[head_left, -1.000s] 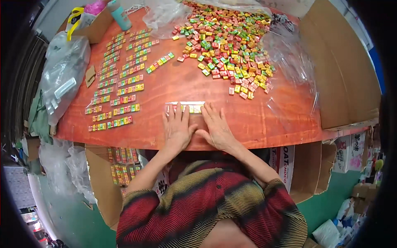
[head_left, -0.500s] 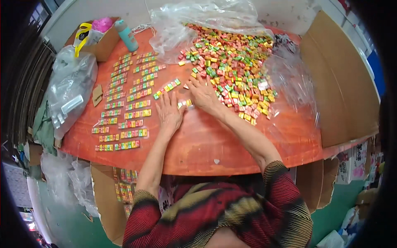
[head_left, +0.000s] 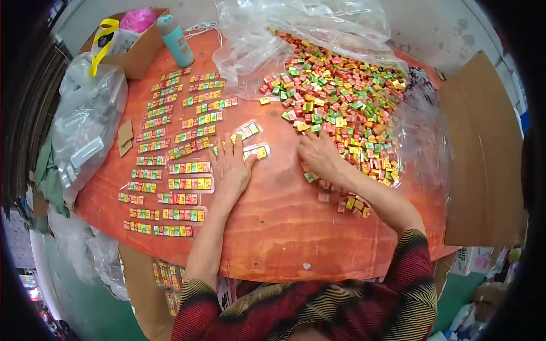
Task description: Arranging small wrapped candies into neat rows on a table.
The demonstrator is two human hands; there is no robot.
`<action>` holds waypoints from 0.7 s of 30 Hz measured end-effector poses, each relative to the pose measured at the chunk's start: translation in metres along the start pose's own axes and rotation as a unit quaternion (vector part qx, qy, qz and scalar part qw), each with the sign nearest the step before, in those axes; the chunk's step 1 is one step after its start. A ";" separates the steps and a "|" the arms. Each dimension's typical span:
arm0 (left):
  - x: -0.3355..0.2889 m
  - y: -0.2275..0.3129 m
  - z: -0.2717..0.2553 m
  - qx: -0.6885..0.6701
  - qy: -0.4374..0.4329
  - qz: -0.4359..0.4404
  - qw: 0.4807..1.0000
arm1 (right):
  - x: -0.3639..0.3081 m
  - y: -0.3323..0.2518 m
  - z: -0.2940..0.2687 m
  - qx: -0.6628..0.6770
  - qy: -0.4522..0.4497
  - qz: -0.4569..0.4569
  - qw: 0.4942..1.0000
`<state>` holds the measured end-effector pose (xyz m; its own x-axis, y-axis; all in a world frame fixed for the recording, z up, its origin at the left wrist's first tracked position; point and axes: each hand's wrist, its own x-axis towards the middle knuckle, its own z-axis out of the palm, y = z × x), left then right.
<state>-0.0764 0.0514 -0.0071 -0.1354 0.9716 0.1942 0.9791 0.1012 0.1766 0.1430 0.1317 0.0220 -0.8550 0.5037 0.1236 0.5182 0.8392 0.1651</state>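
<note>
My left hand (head_left: 230,169) lies flat with its fingers spread. Its fingers rest on a short row of small coloured blocks (head_left: 247,131) in a clear sleeve, and a second clear-sleeved row (head_left: 257,152) lies beside the thumb. At the left edge of a big heap of small red, yellow and green wrapped blocks (head_left: 347,96), my right hand (head_left: 323,156) has its fingers curled down; whatever is in them is hidden. Left of my left hand, several rows of the same blocks (head_left: 189,167) are set out in two columns.
Clear plastic sheeting (head_left: 250,62) covers the heap's back edge. A turquoise bottle (head_left: 177,45) and a cardboard box (head_left: 136,59) stand at the back left, near a filled plastic bag (head_left: 85,125). A tall cardboard panel (head_left: 483,153) borders the right. Below the table's edge sits an open carton (head_left: 133,284).
My right hand has moved right, away from the left hand, to the heap's edge. My left hand stays on the sleeved rows. The whole view has shifted slightly.
</note>
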 end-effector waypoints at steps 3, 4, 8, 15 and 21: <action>0.004 0.008 -0.001 0.024 0.008 -0.015 1.000 | 0.024 0.012 -0.025 0.061 -0.008 0.056 0.997; 0.004 0.013 -0.002 0.033 0.004 -0.033 0.999 | 0.043 0.019 -0.031 0.102 0.009 0.069 0.992; 0.014 0.018 0.003 0.035 0.003 -0.021 0.999 | 0.135 0.045 0.016 0.106 0.273 0.042 0.955; 0.020 0.022 0.011 0.004 0.052 -0.031 0.998 | 0.148 0.052 0.063 0.051 0.132 0.107 0.984; 0.036 0.011 0.008 0.101 0.025 -0.045 0.994 | 0.088 0.028 0.044 0.005 0.236 0.032 0.971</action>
<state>-0.0689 0.0890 -0.0060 -0.2261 0.9454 0.2346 0.9725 0.2329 -0.0014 0.0813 0.2091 -0.0057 -0.7158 0.4064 0.5678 0.5670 0.8129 0.1330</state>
